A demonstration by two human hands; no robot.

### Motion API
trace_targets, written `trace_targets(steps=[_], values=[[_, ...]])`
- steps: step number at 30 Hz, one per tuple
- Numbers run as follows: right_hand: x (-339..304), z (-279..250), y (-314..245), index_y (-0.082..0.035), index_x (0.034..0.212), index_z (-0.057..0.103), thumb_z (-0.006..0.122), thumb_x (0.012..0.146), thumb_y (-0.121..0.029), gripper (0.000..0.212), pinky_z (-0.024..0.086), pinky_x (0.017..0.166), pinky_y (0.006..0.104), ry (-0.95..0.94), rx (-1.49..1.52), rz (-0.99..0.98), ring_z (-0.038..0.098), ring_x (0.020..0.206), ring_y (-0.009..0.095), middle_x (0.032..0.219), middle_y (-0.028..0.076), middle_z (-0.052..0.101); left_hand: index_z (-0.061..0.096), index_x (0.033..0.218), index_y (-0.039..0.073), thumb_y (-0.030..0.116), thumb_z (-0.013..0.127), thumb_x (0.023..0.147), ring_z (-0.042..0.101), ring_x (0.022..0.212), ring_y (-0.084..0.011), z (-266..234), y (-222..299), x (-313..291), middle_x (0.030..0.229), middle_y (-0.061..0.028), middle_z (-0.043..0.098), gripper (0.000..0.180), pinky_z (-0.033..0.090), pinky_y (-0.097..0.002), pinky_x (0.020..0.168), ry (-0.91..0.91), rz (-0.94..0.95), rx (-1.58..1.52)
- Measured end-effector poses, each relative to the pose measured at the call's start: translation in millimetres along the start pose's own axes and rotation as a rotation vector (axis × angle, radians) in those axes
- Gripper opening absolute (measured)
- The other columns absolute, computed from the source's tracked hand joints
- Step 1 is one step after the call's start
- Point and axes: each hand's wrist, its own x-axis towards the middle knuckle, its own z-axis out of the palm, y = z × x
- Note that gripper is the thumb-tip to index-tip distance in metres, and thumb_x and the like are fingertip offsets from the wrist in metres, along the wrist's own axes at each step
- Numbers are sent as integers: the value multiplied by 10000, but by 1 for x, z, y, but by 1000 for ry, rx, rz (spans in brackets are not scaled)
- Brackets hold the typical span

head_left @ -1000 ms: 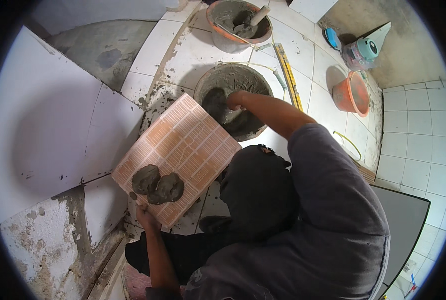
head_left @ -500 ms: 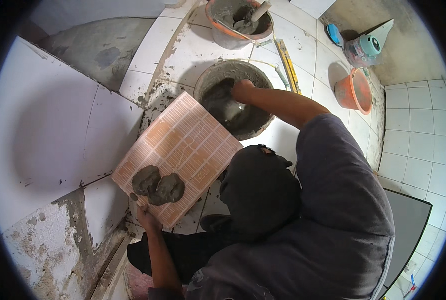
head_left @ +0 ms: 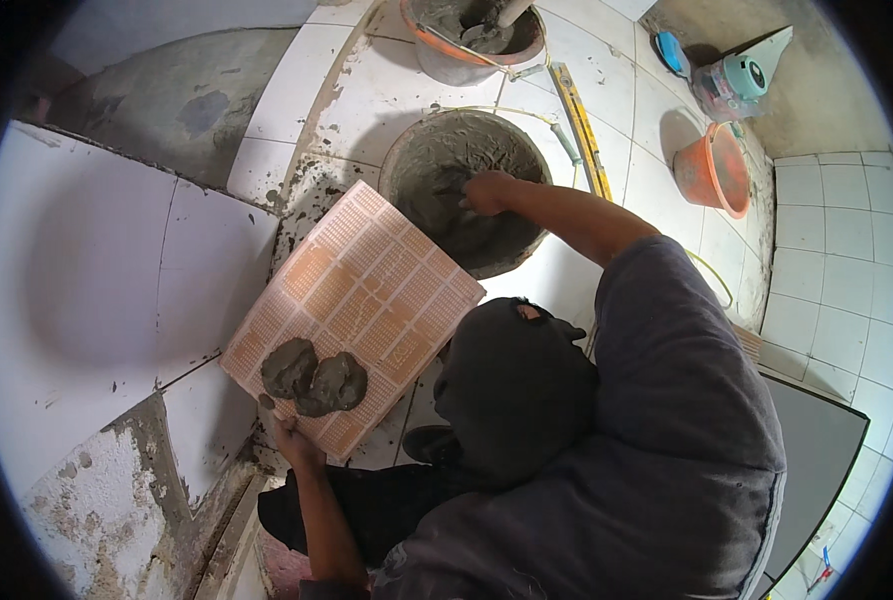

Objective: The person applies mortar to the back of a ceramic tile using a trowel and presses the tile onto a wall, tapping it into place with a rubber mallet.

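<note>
My left hand (head_left: 298,445) grips the lower corner of a large tile (head_left: 371,265), its ribbed orange-pink back facing up. Two lumps of wet grey mortar (head_left: 336,382) lie on the tile near that hand. My right hand (head_left: 488,193) is closed, down inside a wide round tub (head_left: 406,150) of grey mortar. Whatever its fingers hold cannot be made out against the mortar. The tile's upper corner lies close by the tub's left rim.
Beyond the tub stands a bucket (head_left: 436,62) of mortar with a tool handle sticking out. A yellow spirit level (head_left: 581,130) lies on the white floor tiles. An orange bucket (head_left: 701,172) sits at the right. Large white wall tiles (head_left: 86,240) rise at the left.
My right hand has stayed in the tub, shifting slightly; the mortar's surface now looks rougher, and a shiny patch beside the hand is gone. My left hand keeps its grip on the tile.
</note>
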Motion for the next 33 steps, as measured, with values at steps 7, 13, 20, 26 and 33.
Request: trace_targets(steps=[7, 13, 20, 26, 33], values=[[8, 21, 3, -44, 1080, 651, 470, 932, -406, 431, 463, 895, 494, 104, -7, 158, 603, 1081, 320, 1114, 187, 641, 391, 1316, 16, 118, 343, 872, 519, 1127, -328, 5, 3, -3, 1262, -164, 502, 458, 418, -463, 969, 27, 17, 51], [5, 22, 12, -37, 1082, 609, 451, 940, -417, 435, 456, 880, 486, 61, 89, 81, 601, 1035, 360, 1035, 213, 644, 438, 1262, 6, 125, 344, 868, 528, 1110, -318, 13, 4, -4, 1228, -165, 525, 422, 406, -451, 971, 49, -52, -17], [2, 30, -3, -34, 1038, 629, 454, 934, -427, 443, 468, 858, 480, 109, 132, 48, 617, 993, 368, 999, 214, 654, 442, 1284, 22, 156, 370, 863, 523, 1119, -320, -17, -6, 9, 1239, -155, 531, 447, 428, -458, 964, -67, -2, 5], [3, 38, -3, -35, 1052, 623, 440, 939, -445, 463, 464, 879, 463, 154, 159, 33, 614, 1010, 363, 1019, 209, 654, 421, 1304, 13, 103, 364, 844, 517, 1131, -329, -3, 0, 3, 1267, -153, 512, 473, 408, -464, 986, -115, -34, -76], [3, 33, -9, -37, 1058, 611, 425, 942, -464, 480, 446, 899, 477, 149, 264, 54, 592, 1033, 389, 1041, 223, 641, 381, 1344, 7, 109, 347, 844, 503, 1157, -324, 2, 1, 2, 1295, -158, 490, 511, 397, -453, 1002, 18, 46, 22]])
